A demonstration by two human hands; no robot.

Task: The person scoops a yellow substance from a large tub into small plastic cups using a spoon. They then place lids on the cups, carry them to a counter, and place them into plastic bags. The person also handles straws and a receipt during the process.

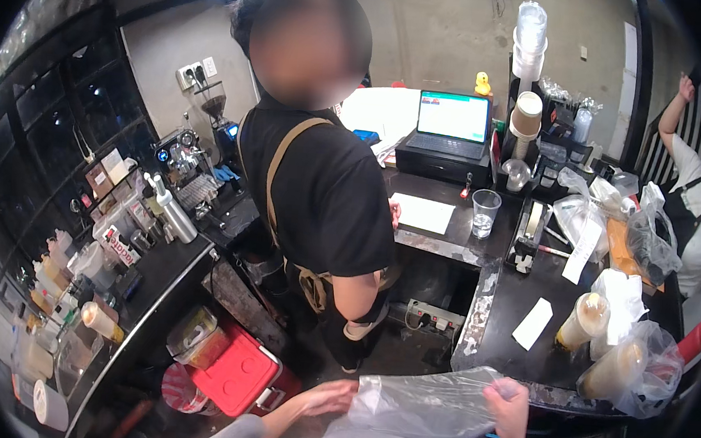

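A clear plastic bag (428, 404) stretches across the front of my grey shirt. My right hand (507, 404) grips its right end, the fingers curled into the film. At the bag's other end is my left hand (330, 398), its fingertips at the edge and partly hidden by the plastic. On the black counter beyond my right hand stand two tall lidded drink cups, one bare (583, 321) and one (613, 369) within a clear plastic carrier bag (653, 372). A white paper slip (532, 324) lies left of them.
A person in a black shirt and apron (327, 198) stands close ahead. A red cooler (240, 368) sits on the floor at left. The counter holds a tape dispenser (529, 236), a clear cup (484, 214), a laptop (450, 125) and stacked cups (525, 118). Another person (693, 178) is at far right.
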